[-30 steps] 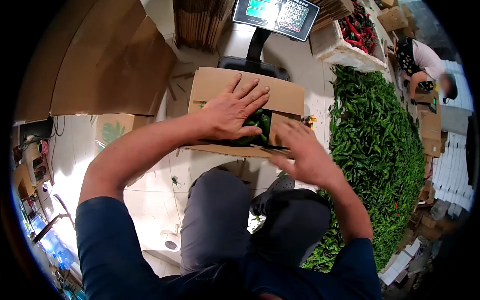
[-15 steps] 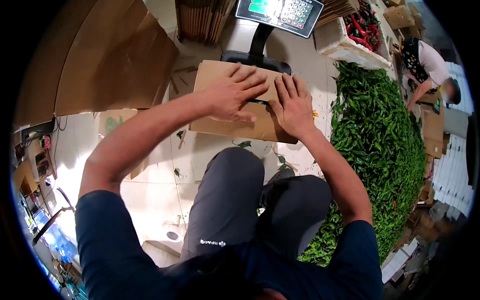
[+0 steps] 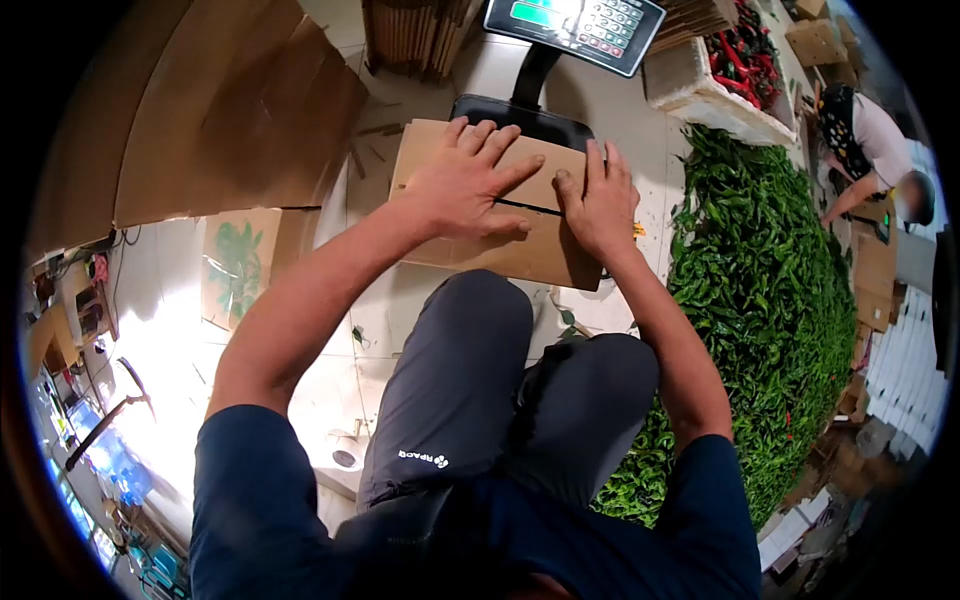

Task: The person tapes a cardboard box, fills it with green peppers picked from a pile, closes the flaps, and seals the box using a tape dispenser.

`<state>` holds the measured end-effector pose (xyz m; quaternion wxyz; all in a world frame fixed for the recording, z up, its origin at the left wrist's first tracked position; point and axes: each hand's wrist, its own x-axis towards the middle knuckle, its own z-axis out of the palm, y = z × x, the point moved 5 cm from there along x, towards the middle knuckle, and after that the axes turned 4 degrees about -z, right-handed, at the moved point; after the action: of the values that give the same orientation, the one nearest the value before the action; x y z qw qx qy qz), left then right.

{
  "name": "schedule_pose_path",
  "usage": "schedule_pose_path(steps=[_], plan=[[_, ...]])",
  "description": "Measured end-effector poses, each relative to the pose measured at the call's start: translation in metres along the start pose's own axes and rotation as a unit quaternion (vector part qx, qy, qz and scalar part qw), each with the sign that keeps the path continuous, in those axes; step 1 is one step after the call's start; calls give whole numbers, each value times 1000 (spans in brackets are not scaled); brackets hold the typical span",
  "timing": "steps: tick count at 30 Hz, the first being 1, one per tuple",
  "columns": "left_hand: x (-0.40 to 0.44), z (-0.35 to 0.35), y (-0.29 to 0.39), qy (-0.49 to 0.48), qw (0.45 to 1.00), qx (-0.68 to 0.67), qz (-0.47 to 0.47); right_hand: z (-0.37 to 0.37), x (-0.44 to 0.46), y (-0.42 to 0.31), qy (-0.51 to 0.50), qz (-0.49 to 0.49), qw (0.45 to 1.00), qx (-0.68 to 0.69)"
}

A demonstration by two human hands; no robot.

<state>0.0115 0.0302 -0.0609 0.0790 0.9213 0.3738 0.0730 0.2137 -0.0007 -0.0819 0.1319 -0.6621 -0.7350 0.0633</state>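
A cardboard box (image 3: 500,255) sits in front of me on the black platform of a digital scale (image 3: 575,25), its top flaps folded almost together with a narrow dark gap between them. My left hand (image 3: 465,185) lies on the left part of the flaps, fingers spread and pointing at the far edge. On the right part rests my right hand (image 3: 598,205), fingers stretched forward and thumb near the gap. Neither hand grips anything. What is inside the box is hidden.
A big heap of green peppers (image 3: 760,320) covers the floor at right. Behind it stands a white foam box (image 3: 690,95) with red peppers. Large cardboard (image 3: 240,110) and a printed carton (image 3: 235,265) are at left. Folded cartons (image 3: 415,40) stand behind; another person (image 3: 870,140) bends at far right.
My left hand's fingers have spread wider and shifted toward the box's far edge. The right hand has moved slightly to the right side of the box. The view has shifted a little.
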Motion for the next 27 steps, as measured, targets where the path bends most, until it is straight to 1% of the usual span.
schedule_pose_path(steps=[1, 2, 5, 8, 14, 17, 20, 23, 24, 25, 26, 27], plan=[[-1, 1, 2, 6, 1000, 4, -3, 1, 2, 0, 10, 15, 1000, 1], [-2, 0, 4, 18, 1000, -4, -10, 1, 2, 1, -11, 3, 999, 32], [-2, 5, 12, 24, 998, 14, -53, -3, -3, -7, -29, -29, 999, -1], [-4, 4, 13, 52, 996, -12, -67, -11, -7, -15, -23, -52, 998, 10], [4, 1, 20, 77, 988, -26, -132, -9, -12, -15, 17, -109, 994, 8], [11, 2, 20, 55, 982, -54, -174, -11, -12, -17, 19, -108, 994, 18], [18, 13, 24, 91, 971, -51, -214, -11, -12, -18, 26, -113, 993, -5], [23, 17, 24, 103, 971, -37, -211, -11, -6, -5, 42, -93, 991, 82], [24, 18, 24, 85, 973, -36, -213, -3, -6, 13, 56, -47, 989, 129], [24, 17, 25, 68, 973, -34, -216, -1, -9, 29, 87, 35, 965, 243], [25, 16, 25, 51, 974, -32, -220, 3, -12, 45, 117, 113, 921, 353], [25, 13, 26, 49, 974, -24, -219, 9, -18, 60, 145, 190, 857, 456]])
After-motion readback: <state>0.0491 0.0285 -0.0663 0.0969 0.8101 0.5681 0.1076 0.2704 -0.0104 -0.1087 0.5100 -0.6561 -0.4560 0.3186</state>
